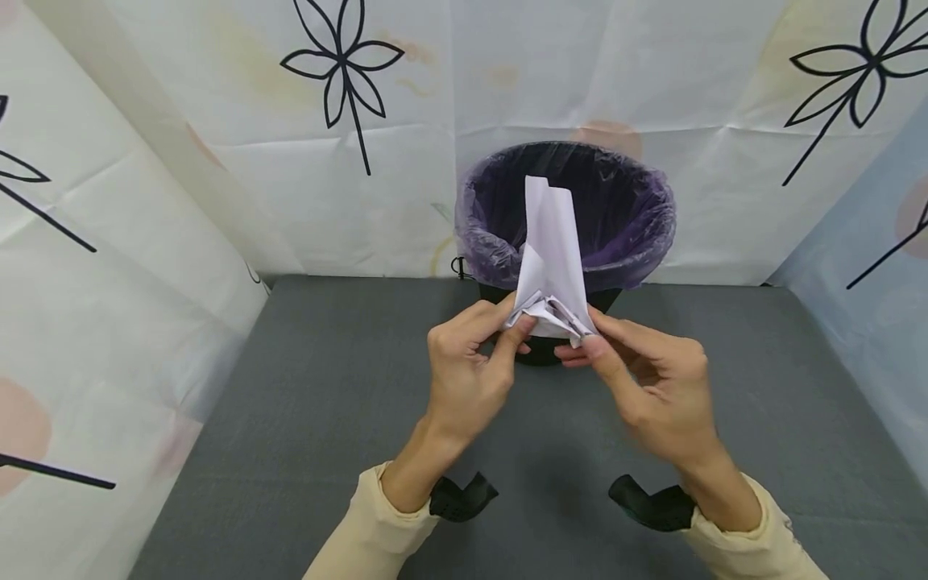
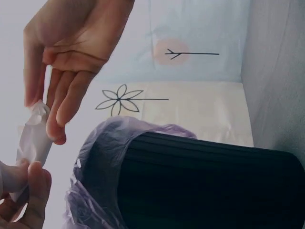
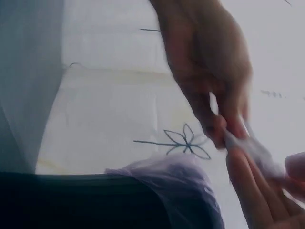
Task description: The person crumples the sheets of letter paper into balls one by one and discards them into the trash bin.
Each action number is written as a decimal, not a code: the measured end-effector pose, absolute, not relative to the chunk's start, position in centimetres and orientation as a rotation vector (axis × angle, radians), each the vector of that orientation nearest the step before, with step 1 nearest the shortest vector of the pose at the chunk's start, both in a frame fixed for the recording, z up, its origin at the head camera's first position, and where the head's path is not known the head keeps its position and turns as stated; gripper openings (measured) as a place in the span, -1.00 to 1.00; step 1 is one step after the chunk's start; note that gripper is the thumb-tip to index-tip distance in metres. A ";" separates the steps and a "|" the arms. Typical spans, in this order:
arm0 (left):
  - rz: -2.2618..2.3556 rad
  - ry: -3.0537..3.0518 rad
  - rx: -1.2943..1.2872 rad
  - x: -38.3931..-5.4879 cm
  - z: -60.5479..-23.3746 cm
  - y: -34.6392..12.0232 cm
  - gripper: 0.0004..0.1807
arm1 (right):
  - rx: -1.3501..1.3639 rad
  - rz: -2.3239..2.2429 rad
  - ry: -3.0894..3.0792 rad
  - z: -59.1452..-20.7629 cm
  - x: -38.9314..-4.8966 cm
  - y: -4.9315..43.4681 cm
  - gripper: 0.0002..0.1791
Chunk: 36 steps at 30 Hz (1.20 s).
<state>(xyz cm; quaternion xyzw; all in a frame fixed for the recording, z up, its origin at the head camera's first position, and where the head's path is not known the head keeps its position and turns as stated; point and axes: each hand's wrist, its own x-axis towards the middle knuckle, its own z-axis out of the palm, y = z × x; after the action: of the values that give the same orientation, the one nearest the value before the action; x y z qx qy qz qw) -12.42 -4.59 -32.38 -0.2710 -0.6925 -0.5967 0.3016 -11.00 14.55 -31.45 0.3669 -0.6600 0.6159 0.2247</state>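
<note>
A folded sheet of white paper [image 1: 554, 242] is held up in front of the bin, its tall flap upright and its lower edge creased into small folds. My left hand [image 1: 471, 370] pinches the lower left corner between thumb and fingers. On the other side, my right hand [image 1: 656, 387] pinches the lower right corner. The left wrist view shows the paper [image 2: 35, 136] narrow, stretched between the right hand [image 2: 78, 52] above and the left hand's fingers [image 2: 38, 191] below. Blur softens the paper [image 3: 257, 155] in the right wrist view.
Behind the paper stands a black bin [image 1: 540, 350] with a purple plastic liner [image 1: 493, 250] folded over its rim. It stands on a dark grey surface [image 1: 326, 387]. White cloth walls [image 1: 239, 80] with flower drawings enclose the back and sides. Black straps [image 1: 464, 498] hang at both wrists.
</note>
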 end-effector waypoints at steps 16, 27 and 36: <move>-1.723 -1.835 -0.750 -12.1 -32.0 -4.5 -0.71 | 1.121 2.197 -1.906 -31.3 -12.8 16.6 -0.50; -1.593 -1.935 -0.713 -11.6 -31.6 -4.1 -0.72 | 0.931 2.047 -1.839 -31.8 -12.6 15.0 -0.79; -1.524 -2.016 -0.741 -11.6 -31.1 -4.3 -0.74 | 0.731 1.771 -1.862 -31.9 -12.0 13.7 -0.89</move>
<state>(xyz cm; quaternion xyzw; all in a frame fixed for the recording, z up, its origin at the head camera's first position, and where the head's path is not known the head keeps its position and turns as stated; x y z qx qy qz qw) -11.63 -4.33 -31.12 -0.2722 -0.7410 -0.5601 0.2513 -12.00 13.74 -31.93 0.2661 -0.6777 0.6447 0.2330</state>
